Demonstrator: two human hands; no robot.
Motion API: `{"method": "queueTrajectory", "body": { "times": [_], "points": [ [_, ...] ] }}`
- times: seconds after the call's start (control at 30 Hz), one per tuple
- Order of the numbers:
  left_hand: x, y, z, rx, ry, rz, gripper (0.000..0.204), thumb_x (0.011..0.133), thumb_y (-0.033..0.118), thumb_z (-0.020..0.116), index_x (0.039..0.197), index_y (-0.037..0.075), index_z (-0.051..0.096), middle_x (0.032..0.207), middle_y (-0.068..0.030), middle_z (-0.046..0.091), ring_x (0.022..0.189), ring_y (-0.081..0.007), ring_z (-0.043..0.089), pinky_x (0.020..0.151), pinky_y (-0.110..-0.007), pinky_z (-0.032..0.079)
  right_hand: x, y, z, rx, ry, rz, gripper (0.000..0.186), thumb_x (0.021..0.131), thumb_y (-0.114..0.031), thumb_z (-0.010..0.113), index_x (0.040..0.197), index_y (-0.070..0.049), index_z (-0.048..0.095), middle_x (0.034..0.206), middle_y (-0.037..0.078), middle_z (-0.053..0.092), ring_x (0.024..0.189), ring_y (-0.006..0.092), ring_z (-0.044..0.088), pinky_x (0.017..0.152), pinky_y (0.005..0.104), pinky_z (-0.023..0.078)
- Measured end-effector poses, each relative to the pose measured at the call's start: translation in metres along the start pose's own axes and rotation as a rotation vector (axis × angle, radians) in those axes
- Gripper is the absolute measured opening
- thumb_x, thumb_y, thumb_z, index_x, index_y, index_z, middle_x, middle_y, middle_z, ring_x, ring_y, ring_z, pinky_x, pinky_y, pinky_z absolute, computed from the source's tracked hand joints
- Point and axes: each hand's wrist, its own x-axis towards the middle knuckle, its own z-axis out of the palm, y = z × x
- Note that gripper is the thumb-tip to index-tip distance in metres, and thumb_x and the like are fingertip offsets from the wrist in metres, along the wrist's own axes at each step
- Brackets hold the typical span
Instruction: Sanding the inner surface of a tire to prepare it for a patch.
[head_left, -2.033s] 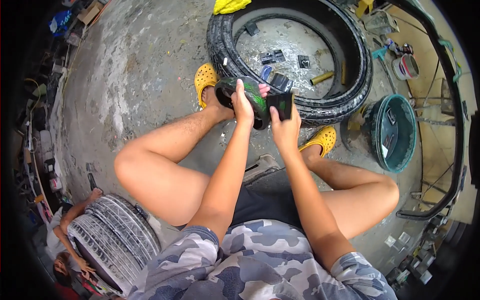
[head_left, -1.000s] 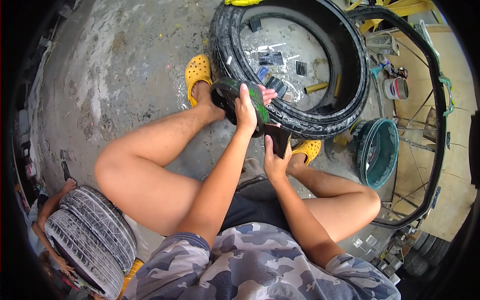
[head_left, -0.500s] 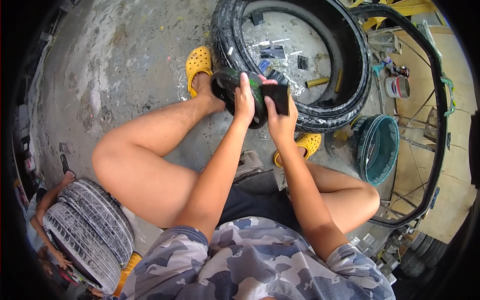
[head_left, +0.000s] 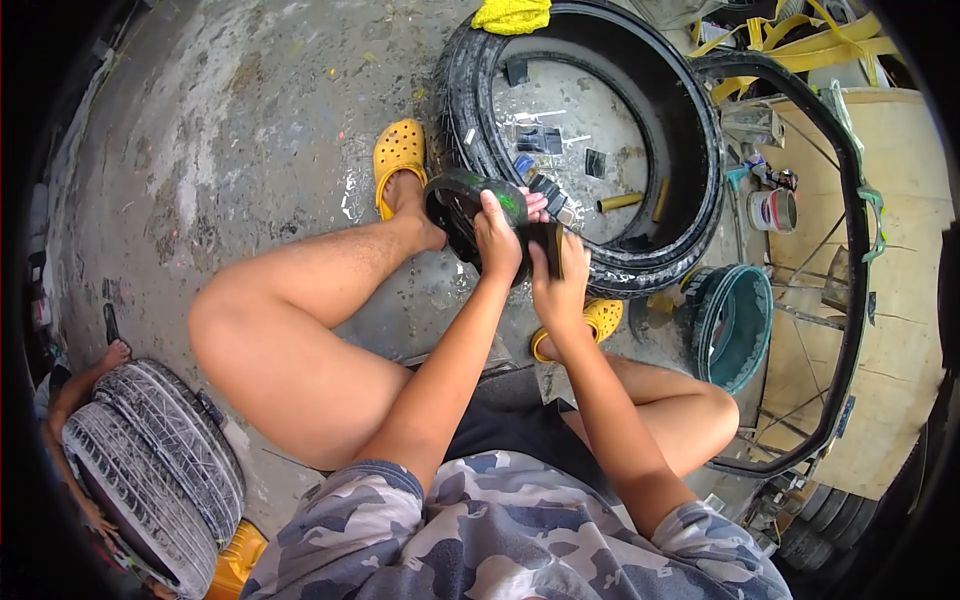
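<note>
My left hand (head_left: 497,240) grips a dark round ring-shaped piece (head_left: 460,186) with green marks on its rim, its thumb on top and fingers behind. My right hand (head_left: 562,288) holds a flat black block (head_left: 548,243) with a tan edge, right beside the ring's right side; whether the two touch is hard to tell. Just beyond my hands lies a large black tyre (head_left: 455,85) on its side. Inside it, dark square pieces (head_left: 540,140) and a short yellow tube (head_left: 620,202) rest on the wet floor.
A yellow cloth (head_left: 512,14) hangs over the tyre's far rim. To the right stand a teal bucket (head_left: 764,340), a small white pail (head_left: 773,211) and a big black frame (head_left: 856,260) before a wooden board (head_left: 900,340). Another person's arm (head_left: 70,405) reaches around dusty tyres (head_left: 190,460) at left.
Both hands sit slightly lower in view, as the whole view has shifted. The block has turned more edge-on beside the ring. The yellow cloth has come into sight.
</note>
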Motion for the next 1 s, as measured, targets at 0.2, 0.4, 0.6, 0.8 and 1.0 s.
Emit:
{"method": "queueTrajectory", "body": {
  "times": [0.2,0.4,0.6,0.8,1.0],
  "points": [
    [-0.003,0.009,0.002,0.061,0.099,-0.022,0.077,0.104,0.052,0.024,0.093,-0.010,0.068,0.091,-0.0243,0.070,0.086,-0.0317,0.068,0.079,-0.039,0.051,0.010,-0.009,0.002,-0.085,-0.052,0.037,0.027,0.086,-0.013,0.066,0.110,-0.002,0.062,0.091,0.014,0.060,0.088,0.0332,0.056,0.074,0.0428,0.038],
    [0.001,0.000,-0.012,0.583,0.154,-0.079,0.078,0.103,0.056,0.026,0.086,-0.006,0.070,0.078,-0.0169,0.071,0.071,-0.0272,0.068,0.070,-0.039,0.051,0.050,-0.003,0.001,-0.181,-0.132,0.077,0.022,0.084,-0.009,0.067,0.103,0.001,0.065,0.088,0.017,0.064,0.086,0.0372,0.060,0.078,0.0495,0.043],
    [-0.004,0.028,-0.018,0.342,0.056,-0.172,0.078,0.099,0.063,0.031,0.084,-0.004,0.068,0.076,-0.0145,0.070,0.066,-0.0239,0.068,0.062,-0.034,0.055,0.049,-0.010,-0.037,0.560,-0.177,0.590,0.024,0.084,-0.001,0.068,0.107,0.004,0.064,0.093,0.007,0.071,0.085,0.0161,0.067,0.078,0.0307,0.053],
    [-0.009,0.109,-0.020,1.226,-0.068,-0.096,0.043,0.092,0.044,0.058,0.088,0.003,0.069,0.081,-0.0182,0.071,0.081,-0.0335,0.069,0.075,-0.045,0.053,0.012,0.003,-0.066,0.810,-0.253,0.703,0.034,0.087,-0.001,0.068,0.119,0.000,0.057,0.103,0.006,0.065,0.087,0.0161,0.063,0.074,0.0306,0.054],
    [-0.027,0.088,0.006,0.934,-0.541,0.406,0.030,0.081,0.023,0.077,0.100,0.001,0.069,0.100,-0.0113,0.067,0.090,-0.0236,0.065,0.081,-0.034,0.052,0.007,-0.021,-0.078,0.867,-0.471,0.831,0.040,0.089,-0.003,0.068,0.126,-0.005,0.052,0.097,0.006,0.064,0.076,0.0150,0.063,0.065,0.0290,0.054]
  ]
}}
